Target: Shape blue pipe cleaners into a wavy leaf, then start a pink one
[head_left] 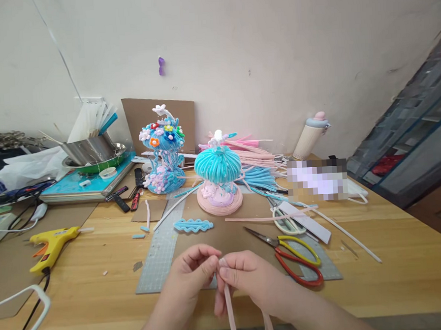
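My left hand [194,270] and my right hand [248,278] meet at the front of the table, thumbs and fingers pinched together. Between them they grip the end of a pale pink pipe cleaner [230,310], whose strands hang below my right hand; fingers partly hide the end. Just beyond lies a wavy light-blue pipe-cleaner piece [193,225]. Behind it stands a mushroom-shaped lamp-like craft with a turquoise cap [217,164] on a pink round base [204,205]. Scissors [299,259] with red and yellow handles lie open to the right of my hands.
A grey cutting mat [152,274] carries brown cardboard. A flower-covered blue craft [164,158] stands at the back left. A yellow glue gun [53,246] lies left, near a metal pot [90,149]. Blue pipe cleaners [258,178], green-handled scissors [288,223] and a bottle [311,135] are right.
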The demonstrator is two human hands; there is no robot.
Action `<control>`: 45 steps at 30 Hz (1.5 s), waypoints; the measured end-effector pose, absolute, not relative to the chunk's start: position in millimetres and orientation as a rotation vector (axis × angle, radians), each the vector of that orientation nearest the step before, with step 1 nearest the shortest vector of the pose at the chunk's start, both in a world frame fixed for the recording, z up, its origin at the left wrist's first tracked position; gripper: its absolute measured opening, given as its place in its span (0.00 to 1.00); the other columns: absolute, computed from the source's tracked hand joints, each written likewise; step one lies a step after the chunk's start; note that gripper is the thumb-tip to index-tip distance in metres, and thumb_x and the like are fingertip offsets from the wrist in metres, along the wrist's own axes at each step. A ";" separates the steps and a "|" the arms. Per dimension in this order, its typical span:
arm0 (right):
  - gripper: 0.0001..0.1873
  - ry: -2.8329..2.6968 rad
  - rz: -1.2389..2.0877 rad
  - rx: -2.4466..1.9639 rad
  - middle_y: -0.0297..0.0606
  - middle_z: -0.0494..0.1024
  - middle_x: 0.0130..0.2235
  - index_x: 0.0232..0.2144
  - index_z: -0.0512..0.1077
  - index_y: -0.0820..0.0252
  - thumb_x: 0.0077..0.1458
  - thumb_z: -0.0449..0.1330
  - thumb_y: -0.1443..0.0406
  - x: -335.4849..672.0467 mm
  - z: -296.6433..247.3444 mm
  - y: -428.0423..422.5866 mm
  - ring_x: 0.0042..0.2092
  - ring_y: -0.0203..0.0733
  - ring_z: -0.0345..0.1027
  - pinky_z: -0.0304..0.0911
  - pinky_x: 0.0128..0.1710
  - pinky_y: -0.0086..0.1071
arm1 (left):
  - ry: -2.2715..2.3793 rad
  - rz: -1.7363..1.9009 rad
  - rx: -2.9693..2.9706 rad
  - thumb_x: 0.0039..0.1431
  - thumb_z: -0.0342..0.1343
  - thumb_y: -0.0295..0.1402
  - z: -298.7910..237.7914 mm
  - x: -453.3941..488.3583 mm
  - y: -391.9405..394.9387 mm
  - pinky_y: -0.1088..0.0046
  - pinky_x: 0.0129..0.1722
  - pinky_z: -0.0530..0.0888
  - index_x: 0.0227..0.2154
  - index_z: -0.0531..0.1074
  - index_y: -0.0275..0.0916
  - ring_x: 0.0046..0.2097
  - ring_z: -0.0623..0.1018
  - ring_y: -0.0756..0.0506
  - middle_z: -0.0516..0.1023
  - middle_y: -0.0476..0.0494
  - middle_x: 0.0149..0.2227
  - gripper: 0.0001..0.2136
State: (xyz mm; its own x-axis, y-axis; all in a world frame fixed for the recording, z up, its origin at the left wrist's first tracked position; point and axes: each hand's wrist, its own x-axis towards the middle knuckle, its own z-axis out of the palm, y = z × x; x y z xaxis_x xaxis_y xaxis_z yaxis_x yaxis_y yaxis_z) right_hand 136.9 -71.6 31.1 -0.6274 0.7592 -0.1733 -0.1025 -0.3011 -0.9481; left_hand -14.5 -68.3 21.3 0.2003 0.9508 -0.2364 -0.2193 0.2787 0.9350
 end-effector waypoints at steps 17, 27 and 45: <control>0.13 -1.497 2.086 -0.948 0.35 0.73 0.22 0.25 0.65 0.63 0.52 0.52 0.58 141.6 40.4 -70.2 0.26 0.36 0.68 0.60 0.39 0.38 | 0.932 0.898 1.163 0.45 0.61 0.33 20.8 -21.0 -62.0 0.79 0.24 0.62 0.18 0.70 0.35 0.24 0.66 0.53 0.67 0.51 0.22 0.08; 0.17 -1.982 0.860 -1.488 0.41 0.74 0.36 0.34 0.70 0.60 0.58 0.45 0.58 192.6 39.3 -26.6 0.39 0.42 0.66 0.58 0.40 0.35 | 1.047 1.146 0.755 0.45 0.61 0.39 16.5 -44.3 -51.3 0.85 0.14 0.59 0.20 0.69 0.34 0.17 0.61 0.57 0.66 0.53 0.16 0.12; 0.14 -2.231 0.173 -1.526 0.37 0.72 0.30 0.36 0.69 0.55 0.59 0.43 0.65 218.3 60.7 -50.2 0.33 0.39 0.64 0.54 0.30 0.29 | 0.832 1.241 -0.026 0.59 0.47 0.27 35.2 -58.7 -38.7 0.79 0.19 0.74 0.28 0.69 0.34 0.21 0.73 0.53 0.72 0.47 0.24 0.07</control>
